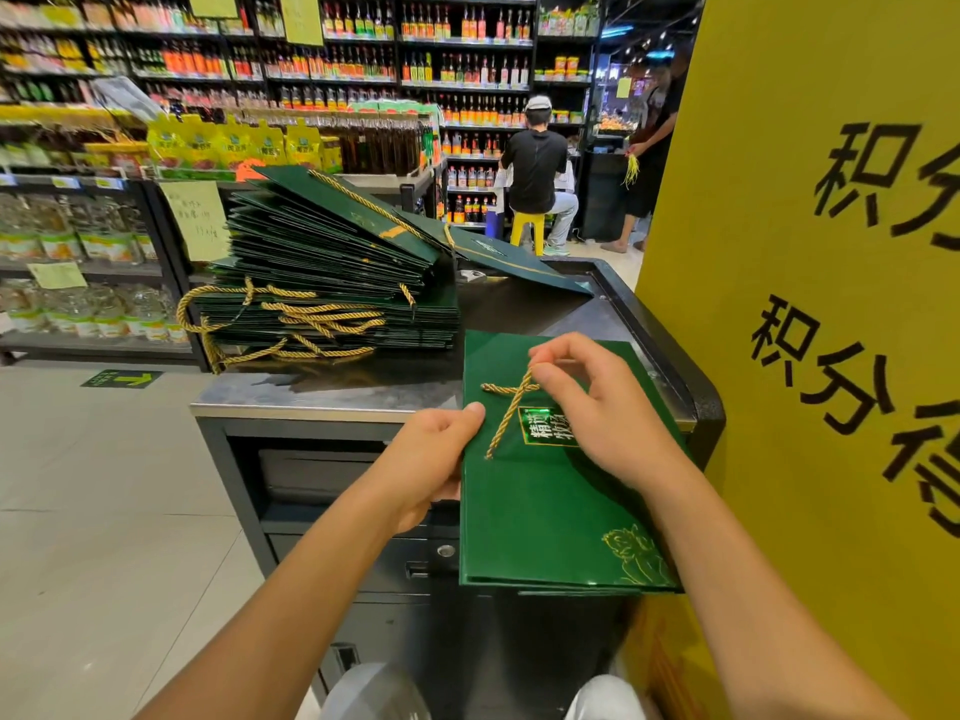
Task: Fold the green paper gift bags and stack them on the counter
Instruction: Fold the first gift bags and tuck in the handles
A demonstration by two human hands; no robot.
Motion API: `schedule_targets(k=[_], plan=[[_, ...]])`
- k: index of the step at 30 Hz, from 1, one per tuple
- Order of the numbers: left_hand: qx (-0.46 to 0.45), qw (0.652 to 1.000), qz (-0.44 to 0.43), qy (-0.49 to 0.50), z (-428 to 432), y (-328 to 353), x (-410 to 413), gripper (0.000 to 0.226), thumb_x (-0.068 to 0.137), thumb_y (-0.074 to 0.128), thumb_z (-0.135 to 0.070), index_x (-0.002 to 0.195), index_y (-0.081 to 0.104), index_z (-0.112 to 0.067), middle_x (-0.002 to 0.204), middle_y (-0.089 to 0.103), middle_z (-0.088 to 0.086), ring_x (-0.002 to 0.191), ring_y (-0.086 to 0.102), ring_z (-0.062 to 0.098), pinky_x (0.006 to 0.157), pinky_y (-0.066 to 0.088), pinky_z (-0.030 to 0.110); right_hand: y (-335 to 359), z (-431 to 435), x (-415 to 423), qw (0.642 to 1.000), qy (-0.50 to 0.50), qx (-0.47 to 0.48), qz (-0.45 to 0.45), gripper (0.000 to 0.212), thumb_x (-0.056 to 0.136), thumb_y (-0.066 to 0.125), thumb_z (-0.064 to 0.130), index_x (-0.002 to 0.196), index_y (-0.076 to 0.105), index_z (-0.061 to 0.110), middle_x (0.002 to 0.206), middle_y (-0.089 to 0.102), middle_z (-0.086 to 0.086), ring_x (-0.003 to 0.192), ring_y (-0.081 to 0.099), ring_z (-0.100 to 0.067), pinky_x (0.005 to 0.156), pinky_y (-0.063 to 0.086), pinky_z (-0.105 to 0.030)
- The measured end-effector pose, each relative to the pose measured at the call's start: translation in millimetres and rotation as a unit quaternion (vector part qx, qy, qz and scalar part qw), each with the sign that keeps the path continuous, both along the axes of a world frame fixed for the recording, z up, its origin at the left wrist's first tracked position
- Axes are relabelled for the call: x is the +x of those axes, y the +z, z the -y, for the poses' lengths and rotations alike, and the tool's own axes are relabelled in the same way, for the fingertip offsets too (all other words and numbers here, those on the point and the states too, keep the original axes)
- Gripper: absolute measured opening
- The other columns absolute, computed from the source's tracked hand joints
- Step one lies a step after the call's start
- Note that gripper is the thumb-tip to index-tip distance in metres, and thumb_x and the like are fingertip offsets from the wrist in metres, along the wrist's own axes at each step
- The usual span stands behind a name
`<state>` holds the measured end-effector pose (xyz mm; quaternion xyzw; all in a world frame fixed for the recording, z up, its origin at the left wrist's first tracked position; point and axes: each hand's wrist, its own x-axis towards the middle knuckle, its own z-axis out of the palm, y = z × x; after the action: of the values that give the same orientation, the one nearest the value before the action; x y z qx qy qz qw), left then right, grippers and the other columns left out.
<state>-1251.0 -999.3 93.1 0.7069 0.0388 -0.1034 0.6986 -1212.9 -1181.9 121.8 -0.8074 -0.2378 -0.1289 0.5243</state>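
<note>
Flattened green gift bag (pixel 540 506) overhanging the table's (pixel 322 394) near edge, left hand (pixel 431 459) gripping its left side, right hand (pixel 597 407) fingers pinching its gold cord handle (pixel 511 407), tall stack of folded bags (pixel 332 272) behind on the table.

Flat green gift bag (pixel 545 491) overhanging counter (pixel 332 392), tall, seemingly folded stack (pixel 332 283) behind
</note>
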Motion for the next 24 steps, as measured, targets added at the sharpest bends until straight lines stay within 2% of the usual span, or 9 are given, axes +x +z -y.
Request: schedule_targets(k=[2,5,8,10,12,14,17,20,24], plan=[[-0.005,1.000,-0.002,0.005,2,2,0,0.044,0.109,0.041,-0.038,0.108,0.070,-0.005,0.095,0.078,0.011,0.078,0.074,0.017,0.066,0.061,0.033,-3,-1,-1,1.000,-0.009,0.001,-0.006,0.009,0.101,0.060,0.019,0.094,0.063,0.023,0.100,0.069,0.010,0.099,0.064,-0.004,0.089,0.049,-0.028],[-0.017,1.000,-0.011,-0.015,2,2,-5,0.042,0.108,0.042,-0.040,0.114,0.069,-0.008,0.101,0.078,0.011,0.082,0.073,0.020,0.076,0.061,0.040,-5,-1,-4,0.999,-0.031,-0.020,-0.002,0.010,0.098,0.065,0.021,0.091,0.066,0.029,0.100,0.067,0.012,0.101,0.062,-0.004,0.090,0.050,-0.030],[-0.020,0.999,0.012,-0.036,-1,-3,-12,0.028,0.109,0.044,-0.027,0.121,0.064,-0.011,0.106,0.077,0.011,0.087,0.073,0.023,0.076,0.062,0.045,-5,11,-7,0.993,-0.085,-0.084,0.018,0.003,0.093,0.070,0.034,0.096,0.068,0.035,0.109,0.063,0.016,0.109,0.057,-0.003,0.099,0.046,-0.032],[-0.025,0.999,0.034,-0.015,-4,-7,-16,0.026,0.110,0.042,-0.021,0.122,0.063,-0.012,0.107,0.077,0.011,0.090,0.074,0.024,0.071,0.060,0.040,-8,23,-13,0.982,-0.129,-0.141,0.004,0.020,0.092,0.068,0.045,0.108,0.067,0.034,0.118,0.059,0.014,0.118,0.052,-0.006,0.104,0.041,-0.033],[-0.034,0.998,0.051,0.016,-8,-9,-20,0.026,0.110,0.041,-0.020,0.123,0.063,-0.016,0.109,0.077,0.009,0.093,0.074,0.025,0.072,0.060,0.039,-11,35,-23,0.972,-0.177,-0.153,-0.023,0.036,0.090,0.067,0.051,0.120,0.064,0.031,0.125,0.056,0.009,0.125,0.049,-0.011,0.107,0.039,-0.034],[-0.043,0.996,0.070,0.043,-12,-7,-21,0.025,0.110,0.041,-0.020,0.124,0.062,-0.019,0.111,0.076,0.007,0.097,0.075,0.025,0.074,0.061,0.040,-15,45,-32,0.966,-0.203,-0.153,-0.041,0.044,0.090,0.068,0.050,0.128,0.060,0.031,0.132,0.052,0.007,0.128,0.046,-0.011,0.105,0.036,-0.031],[-0.036,0.992,0.103,0.060,-13,4,-21,0.024,0.109,0.042,-0.021,0.122,0.063,-0.025,0.111,0.076,0.005,0.098,0.075,0.025,0.081,0.061,0.044,-16,50,-38,0.967,-0.201,-0.138,-0.068,0.050,0.089,0.073,0.041,0.135,0.055,0.031,0.131,0.048,0.008,0.119,0.042,-0.004,0.102,0.034,-0.026],[-0.009,0.990,0.131,0.056,-11,25,-14,0.024,0.109,0.044,-0.021,0.119,0.065,-0.025,0.110,0.077,0.002,0.098,0.075,0.023,0.083,0.062,0.044,-6,52,-30,0.969,-0.215,-0.089,-0.081,0.053,0.084,0.080,0.038,0.133,0.059,0.030,0.133,0.055,0.006,0.118,0.046,-0.005,0.108,0.041,-0.034],[0.044,0.983,0.169,0.050,-8,61,9,0.022,0.107,0.049,-0.025,0.113,0.069,-0.017,0.103,0.078,0.004,0.094,0.075,0.023,0.083,0.062,0.042,24,54,-12,0.965,-0.239,-0.032,-0.100,0.064,0.080,0.084,0.038,0.137,0.059,0.026,0.135,0.058,0.000,0.126,0.054,-0.017,0.109,0.046,-0.047]])
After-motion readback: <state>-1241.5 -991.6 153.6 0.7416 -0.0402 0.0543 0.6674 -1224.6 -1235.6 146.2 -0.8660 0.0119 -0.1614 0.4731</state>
